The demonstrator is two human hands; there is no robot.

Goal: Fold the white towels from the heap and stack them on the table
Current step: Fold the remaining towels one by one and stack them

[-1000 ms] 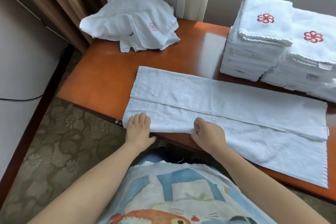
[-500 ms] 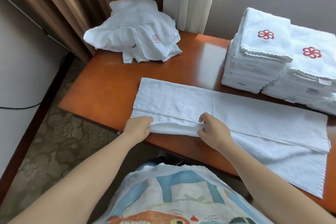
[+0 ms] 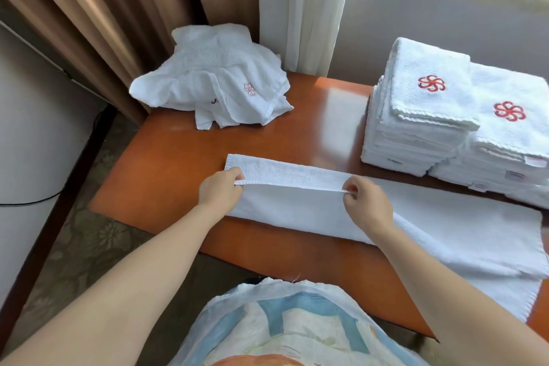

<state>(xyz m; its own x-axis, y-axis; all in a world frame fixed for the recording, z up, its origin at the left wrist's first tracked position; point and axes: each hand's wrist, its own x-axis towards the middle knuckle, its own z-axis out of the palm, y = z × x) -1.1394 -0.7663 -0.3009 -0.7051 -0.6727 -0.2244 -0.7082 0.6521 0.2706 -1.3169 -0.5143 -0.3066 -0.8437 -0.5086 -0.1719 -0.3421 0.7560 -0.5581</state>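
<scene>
Long white terry towel (image 3: 445,232) lies lengthwise across the glossy orange-brown wooden surface (image 3: 178,163), its right end reaching the near right edge and hanging a bit over it. The towel's near long hem is lifted off the surface and carried over the strip, held taut between both hands

Left grip (image 3: 221,190): thumb and fingers pinching the hem at the towel's left end, grasping it. Right grip (image 3: 367,202): pinching the same hem further along, fingers curled, grasping it. The hem runs straight from one hand to the other, raised just above the textured far strip of the towel. Right of the right grip the fold falls away and the towel lies flat

Crumpled heap of white towels (image 3: 214,83) sits at the far left corner of the surface, well apart from the hands, faint red embroidery showing on one. Two stacks of folded white towels with red flower emblems on top stand at the right: left stack (image 3: 416,116), and right stack (image 3: 505,134) touching it; the long towel lies just in front of them

Brown curtain (image 3: 89,24) and white sheer curtain (image 3: 303,9) hang behind the surface. Patterned carpet (image 3: 89,241) below left. Printed light shirt (image 3: 282,327) at bottom of view
</scene>
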